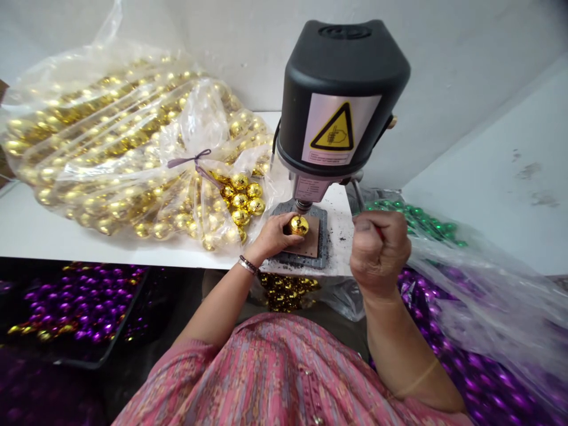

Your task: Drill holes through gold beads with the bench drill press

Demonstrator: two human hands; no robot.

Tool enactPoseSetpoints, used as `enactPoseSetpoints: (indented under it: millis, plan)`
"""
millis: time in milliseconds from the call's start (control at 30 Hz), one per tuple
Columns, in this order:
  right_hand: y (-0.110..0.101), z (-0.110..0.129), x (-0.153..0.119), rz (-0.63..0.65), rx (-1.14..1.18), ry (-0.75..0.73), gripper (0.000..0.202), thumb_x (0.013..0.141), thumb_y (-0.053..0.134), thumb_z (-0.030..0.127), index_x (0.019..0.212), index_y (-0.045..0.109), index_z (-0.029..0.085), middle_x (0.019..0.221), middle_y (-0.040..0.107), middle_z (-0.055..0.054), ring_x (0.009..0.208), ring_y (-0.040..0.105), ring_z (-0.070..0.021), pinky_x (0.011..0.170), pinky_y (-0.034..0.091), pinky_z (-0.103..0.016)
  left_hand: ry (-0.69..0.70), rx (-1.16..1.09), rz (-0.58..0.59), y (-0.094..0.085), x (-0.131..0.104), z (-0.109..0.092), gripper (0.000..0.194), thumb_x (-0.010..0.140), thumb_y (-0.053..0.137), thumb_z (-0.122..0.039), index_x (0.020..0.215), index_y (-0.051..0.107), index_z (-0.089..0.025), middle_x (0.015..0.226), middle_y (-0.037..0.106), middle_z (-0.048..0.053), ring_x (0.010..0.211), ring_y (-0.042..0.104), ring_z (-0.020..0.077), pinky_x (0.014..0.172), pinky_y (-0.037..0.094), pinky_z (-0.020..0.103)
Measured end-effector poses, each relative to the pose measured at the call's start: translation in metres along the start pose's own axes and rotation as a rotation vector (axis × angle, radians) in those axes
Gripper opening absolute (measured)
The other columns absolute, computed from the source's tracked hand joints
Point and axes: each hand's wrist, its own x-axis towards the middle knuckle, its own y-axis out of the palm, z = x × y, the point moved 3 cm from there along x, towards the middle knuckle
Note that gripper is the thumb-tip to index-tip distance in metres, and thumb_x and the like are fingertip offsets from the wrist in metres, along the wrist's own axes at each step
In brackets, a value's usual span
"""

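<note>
My left hand (pixel 274 236) pinches a shiny gold ball (pixel 300 226) between thumb and fingers. The ball rests on a brown board (pixel 309 245) on the dark base (pixel 325 228) of a small bench drill press (pixel 344 77). Right above the ball is the drill's chuck (pixel 303 206), its bit down at the top of the ball; whether it has entered the ball I cannot tell. My right hand (pixel 380 249) is closed in a fist around the drill press lever (pixel 358 194), whose red end shows between the fingers.
Clear plastic bags (pixel 110 148) full of gold balls cover the table's left side, one tied with a purple ribbon (pixel 190 158). Dark shavings dot the white table (pixel 341 236). Below left stands a bin of purple balls (pixel 84 302); green balls (pixel 426 222) and bagged purple balls (pixel 470 355) lie right.
</note>
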Motion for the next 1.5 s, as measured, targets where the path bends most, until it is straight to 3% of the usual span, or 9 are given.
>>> enactPoseSetpoints:
  millis: [400,533,633,733,900,1067,1167,1300,1500]
  plan:
    - [0.021,-0.033,-0.026,-0.088,0.211,-0.03,0.012,0.089,0.047,0.022,0.095,0.057,0.022,0.08,0.062,0.002,0.077,0.064,-0.0103,0.076,0.056,-0.031,-0.011,-0.075,0.027,0.001,-0.003,0.002,0.032,0.076,0.076,-0.024,0.106,0.068,-0.018,0.098,0.073,0.004,0.091,0.065,0.0217,0.084,0.049,0.034]
    - [0.027,-0.036,-0.032,-0.122,0.225,-0.028,0.01,0.088,0.048,0.027,0.089,0.056,0.021,0.074,0.06,0.003,0.075,0.066,-0.0121,0.071,0.057,-0.032,-0.028,-0.068,0.015,0.001,-0.003,0.003,0.032,0.074,0.077,-0.023,0.104,0.068,-0.018,0.098,0.073,0.003,0.089,0.064,0.0215,0.083,0.049,0.034]
    - [0.02,-0.023,-0.02,-0.146,0.2,0.015,0.016,0.09,0.049,0.032,0.084,0.056,0.02,0.069,0.058,0.003,0.066,0.062,-0.0103,0.065,0.054,-0.029,-0.04,-0.056,0.017,0.002,-0.004,0.003,0.032,0.074,0.077,-0.025,0.104,0.068,-0.019,0.097,0.073,0.003,0.089,0.064,0.0216,0.083,0.049,0.034]
    - [0.007,0.0,0.013,-0.174,0.137,0.108,0.023,0.093,0.049,0.034,0.081,0.059,0.017,0.066,0.057,0.003,0.057,0.051,-0.0058,0.057,0.043,-0.023,-0.071,-0.022,0.011,0.004,-0.004,0.002,0.035,0.073,0.078,-0.027,0.107,0.068,-0.019,0.097,0.072,0.004,0.091,0.064,0.0233,0.084,0.049,0.035]
    - [0.0,0.017,0.065,-0.125,0.19,0.368,0.045,0.091,0.049,0.054,0.066,0.05,0.016,0.059,0.046,0.004,0.057,0.048,-0.0061,0.055,0.038,-0.024,-0.064,-0.043,-0.01,0.001,-0.016,0.0,0.053,0.073,0.08,-0.026,0.122,0.063,-0.019,0.111,0.072,0.007,0.103,0.065,0.0257,0.092,0.05,0.038]
    - [0.004,0.015,0.063,-0.178,0.228,0.38,0.043,0.089,0.051,0.054,0.066,0.051,0.017,0.056,0.046,0.004,0.053,0.047,-0.0067,0.052,0.035,-0.024,0.088,-0.149,0.135,-0.014,-0.041,0.01,0.066,0.068,0.086,-0.036,0.128,0.064,-0.02,0.121,0.071,0.011,0.111,0.065,0.0256,0.097,0.051,0.039]
    - [0.003,0.016,0.055,-0.206,0.189,0.367,0.043,0.089,0.049,0.054,0.067,0.052,0.018,0.053,0.047,0.004,0.049,0.048,-0.0077,0.05,0.033,-0.026,-0.013,-0.192,-0.029,-0.032,-0.04,0.024,0.043,0.089,0.067,-0.037,0.128,0.064,-0.021,0.122,0.071,0.01,0.106,0.068,0.0208,0.095,0.053,0.035]
    - [0.001,0.017,0.053,-0.187,0.129,0.341,0.046,0.089,0.046,0.057,0.068,0.054,0.017,0.054,0.05,0.003,0.049,0.048,-0.0079,0.051,0.036,-0.027,-0.261,0.167,-0.359,-0.057,-0.019,0.041,0.037,0.094,0.048,-0.016,0.128,0.064,-0.016,0.127,0.068,0.015,0.119,0.062,0.024,0.104,0.048,0.038]
    - [0.001,0.013,0.052,-0.146,0.165,0.328,0.045,0.09,0.047,0.056,0.071,0.057,0.016,0.056,0.05,0.002,0.053,0.05,-0.008,0.054,0.036,-0.027,-0.332,0.648,-0.118,-0.06,0.004,0.045,0.042,0.087,0.054,-0.019,0.128,0.063,-0.019,0.126,0.068,0.016,0.115,0.058,0.0375,0.096,0.046,0.051]
